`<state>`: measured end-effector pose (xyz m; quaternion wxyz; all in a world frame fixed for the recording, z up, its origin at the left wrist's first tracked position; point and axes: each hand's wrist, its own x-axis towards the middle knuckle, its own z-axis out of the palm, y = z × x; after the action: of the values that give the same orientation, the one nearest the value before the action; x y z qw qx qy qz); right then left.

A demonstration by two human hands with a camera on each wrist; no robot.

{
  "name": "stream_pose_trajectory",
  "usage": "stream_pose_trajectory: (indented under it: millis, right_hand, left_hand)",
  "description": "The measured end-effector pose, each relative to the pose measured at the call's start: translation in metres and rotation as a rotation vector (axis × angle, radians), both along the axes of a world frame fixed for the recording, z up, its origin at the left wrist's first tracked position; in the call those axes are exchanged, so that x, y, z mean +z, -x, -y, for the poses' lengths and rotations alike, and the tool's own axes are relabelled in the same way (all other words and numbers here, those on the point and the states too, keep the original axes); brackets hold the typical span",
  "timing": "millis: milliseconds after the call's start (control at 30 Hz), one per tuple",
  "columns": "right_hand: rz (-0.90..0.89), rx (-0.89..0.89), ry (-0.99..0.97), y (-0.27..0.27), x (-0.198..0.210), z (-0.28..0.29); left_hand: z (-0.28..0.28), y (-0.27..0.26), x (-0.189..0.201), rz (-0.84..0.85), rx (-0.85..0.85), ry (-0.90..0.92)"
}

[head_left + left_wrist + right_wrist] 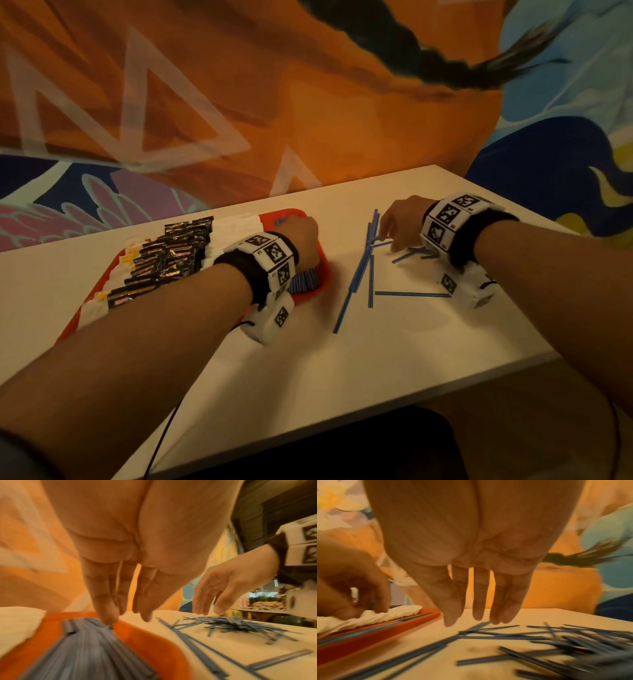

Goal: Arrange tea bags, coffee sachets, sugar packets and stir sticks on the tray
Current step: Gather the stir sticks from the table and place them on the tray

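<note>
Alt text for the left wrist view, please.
The left hand reaches down with straight fingers, fingertips touching blue stir sticks lined up in the orange tray. Beside it, the right hand hovers, fingers extended, over loose sticks scattered on the table.

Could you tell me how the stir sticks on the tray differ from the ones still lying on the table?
The stir sticks on the tray lie side by side in one neat parallel row; the stir sticks on the table are scattered and cross at many angles. The left hand touches the tray row with straight fingertips; the right hand hangs over the loose ones, fingers straight, holding none. Both sets are the same thin blue sticks.
</note>
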<state>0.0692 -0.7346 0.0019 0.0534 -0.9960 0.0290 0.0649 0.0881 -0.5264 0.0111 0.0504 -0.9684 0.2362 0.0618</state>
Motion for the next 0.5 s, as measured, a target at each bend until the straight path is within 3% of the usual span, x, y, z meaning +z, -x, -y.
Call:
stream_pose_trajectory:
  millis: [133,233,367,500]
  right_hand:
    - [-0.025,-0.112,0.057,0.015,-0.003,0.048]
    - [-0.091,-0.181,0.115,0.031,-0.013,0.075]
    - [-0.114,-0.153,0.195,0.039,-0.02,0.08]
    - [-0.069,-0.093,0.118,0.032,-0.021,0.064]
  left_hand:
    - [0.037,0.027,-0.007,-0.143,-0.243,-0.207]
    - [0.056,0.032,-0.017,-0.12,-0.252,-0.34]
    - [0.07,0.029,-0.018,-0.112,-0.261,-0.368]
    - [0.086,0.019,-0.022,-0.073,-0.261,-0.311]
